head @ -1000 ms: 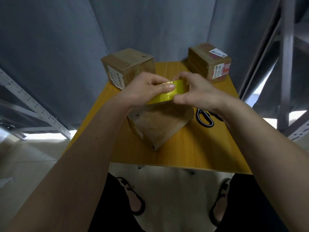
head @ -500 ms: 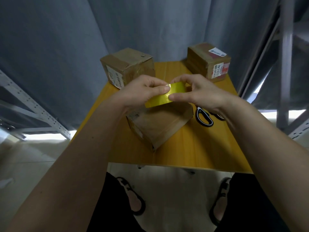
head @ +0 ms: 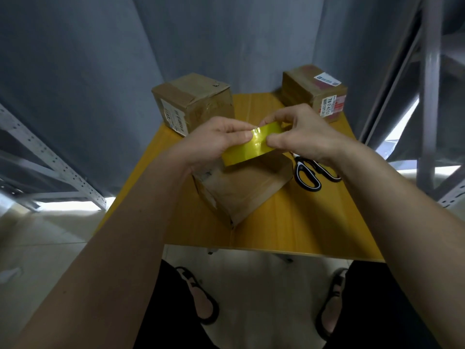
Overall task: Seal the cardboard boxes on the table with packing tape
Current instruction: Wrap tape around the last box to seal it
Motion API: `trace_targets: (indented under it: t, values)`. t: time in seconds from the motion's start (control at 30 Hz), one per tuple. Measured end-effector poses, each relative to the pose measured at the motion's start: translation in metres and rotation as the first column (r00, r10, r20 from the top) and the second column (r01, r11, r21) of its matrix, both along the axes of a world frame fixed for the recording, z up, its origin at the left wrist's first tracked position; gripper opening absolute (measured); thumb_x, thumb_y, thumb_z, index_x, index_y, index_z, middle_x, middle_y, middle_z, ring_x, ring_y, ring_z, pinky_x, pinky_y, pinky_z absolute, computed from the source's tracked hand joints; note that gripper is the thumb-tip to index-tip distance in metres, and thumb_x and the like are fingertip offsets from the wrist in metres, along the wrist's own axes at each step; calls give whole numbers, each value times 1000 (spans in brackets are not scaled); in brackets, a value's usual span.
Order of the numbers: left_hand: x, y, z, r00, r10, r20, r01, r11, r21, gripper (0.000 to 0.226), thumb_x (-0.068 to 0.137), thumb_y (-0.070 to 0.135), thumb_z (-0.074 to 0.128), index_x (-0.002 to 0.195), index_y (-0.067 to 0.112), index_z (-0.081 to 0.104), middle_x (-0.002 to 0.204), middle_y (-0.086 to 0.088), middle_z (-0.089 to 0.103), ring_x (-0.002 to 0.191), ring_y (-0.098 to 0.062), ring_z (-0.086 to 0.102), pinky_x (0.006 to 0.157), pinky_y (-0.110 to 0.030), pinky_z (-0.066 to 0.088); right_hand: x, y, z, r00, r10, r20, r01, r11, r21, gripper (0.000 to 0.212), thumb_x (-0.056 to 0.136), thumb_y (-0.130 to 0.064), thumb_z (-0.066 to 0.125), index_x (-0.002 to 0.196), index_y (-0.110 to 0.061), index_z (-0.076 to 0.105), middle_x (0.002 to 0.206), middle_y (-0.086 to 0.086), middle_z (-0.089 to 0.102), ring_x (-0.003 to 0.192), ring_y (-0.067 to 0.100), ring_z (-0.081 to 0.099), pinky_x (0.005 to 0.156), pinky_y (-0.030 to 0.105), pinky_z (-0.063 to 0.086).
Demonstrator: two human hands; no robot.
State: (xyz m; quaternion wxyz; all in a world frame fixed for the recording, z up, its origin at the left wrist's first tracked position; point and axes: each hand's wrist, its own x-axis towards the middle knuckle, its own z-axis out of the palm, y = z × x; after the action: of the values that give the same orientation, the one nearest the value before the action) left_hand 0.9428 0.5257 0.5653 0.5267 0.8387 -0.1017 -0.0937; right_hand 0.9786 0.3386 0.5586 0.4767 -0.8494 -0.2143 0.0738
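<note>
Both hands, left hand (head: 221,139) and right hand (head: 299,137), pinching yellow tape roll (head: 251,144) above nearest box (head: 241,190); thumbs now closer together at tape edge. Probably freeing tape end; nothing sealed yet.

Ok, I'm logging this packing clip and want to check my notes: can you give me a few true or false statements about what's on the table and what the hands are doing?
1. Both hands hold the yellow tape roll above the nearest box. True: the left hand and the right hand both grip it.
2. Four cardboard boxes stand on the table. False: three show, the nearest box, the back left box and the back right box.
3. The scissors lie on the table to the right of the nearest box. True.
4. The right hand is holding the scissors. False: they lie untouched on the table.
5. The back right box carries printed labels. True.
</note>
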Motion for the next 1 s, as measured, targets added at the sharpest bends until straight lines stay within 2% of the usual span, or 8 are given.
trace_targets:
  t: [0.07, 0.3, 0.47, 0.67, 0.8, 0.87, 0.93, 1.0]
  values:
    - [1, 1, 2, 1000, 3, 16, -4, 1000, 4, 25, 97, 11, 51, 118, 18, 62, 110, -8, 68, 96, -11, 62, 86, -21, 48, -2, 1, 1, 1000, 13, 3, -13, 1000, 17, 22, 78, -24, 74, 99, -25, 68, 98, 6, 69, 84, 20, 69, 76, 34, 57]
    - [1, 3, 4, 999, 12, 41, -13, 1000, 5, 23, 95, 11, 56, 114, 19, 65, 110, -6, 70, 103, -17, 64, 95, -31, 48, -1, 4, 5, 1000, 27, -14, -27, 999, 36, 25, 78, -24, 75, 101, -20, 68, 100, 7, 68, 81, 17, 68, 70, 32, 58]
    - [0, 0, 3, 996, 27, 86, -30, 999, 33, 15, 93, 10, 59, 106, 14, 66, 98, -4, 68, 88, -8, 62, 81, -21, 48, -1, 7, 6, 997, -23, 68, 30, 994, -101, 26, 73, -29, 73, 98, -22, 68, 83, -3, 63, 75, 14, 62, 68, 35, 53]
    - [4, 3, 11, 989, 44, 143, -45, 999, 5, 12, 88, 7, 65, 86, 12, 55, 73, -7, 56, 72, -20, 52, 65, -26, 41, -1, -3, 6, 998, 59, 10, -59, 998, -8, 22, 81, -24, 74, 102, -20, 68, 99, 5, 67, 88, 22, 66, 79, 37, 56]
    - [8, 5, 22, 990, -12, 143, 10, 1000, 11, 15, 80, 11, 72, 83, 16, 59, 74, -3, 63, 60, -2, 58, 54, -13, 43, -2, -7, 15, 981, 192, -16, -193, 980, -47, 52, 66, -44, 71, 100, -6, 66, 99, 7, 65, 89, 15, 61, 79, 32, 50]
    - [12, 1, 21, 953, 202, 224, -169, 973, -157, 25, 76, 11, 79, 88, 18, 58, 85, -1, 65, 72, -1, 62, 65, -14, 49, -4, -3, 13, 987, 148, -60, -134, 971, 198, 40, 72, -34, 69, 94, -2, 60, 92, 10, 63, 81, 14, 61, 72, 26, 49]
    - [14, -6, 13, 775, 578, 256, -493, 806, -327, 40, 73, 24, 83, 102, 20, 56, 105, 1, 62, 96, -5, 61, 85, -19, 50, -7, 7, 6, 981, 81, -175, 8, 892, 452, 23, 86, -26, 64, 92, -6, 55, 94, 16, 59, 85, 24, 58, 74, 32, 48]
    - [7, -18, -1, 683, 725, 87, -629, 645, -434, 44, 79, 43, 76, 109, 15, 60, 113, -3, 64, 104, -13, 63, 90, -28, 52, -11, 21, -3, 969, 27, -247, 129, 795, 593, 14, 95, -22, 56, 88, -10, 53, 91, 16, 58, 88, 28, 55, 78, 42, 46]
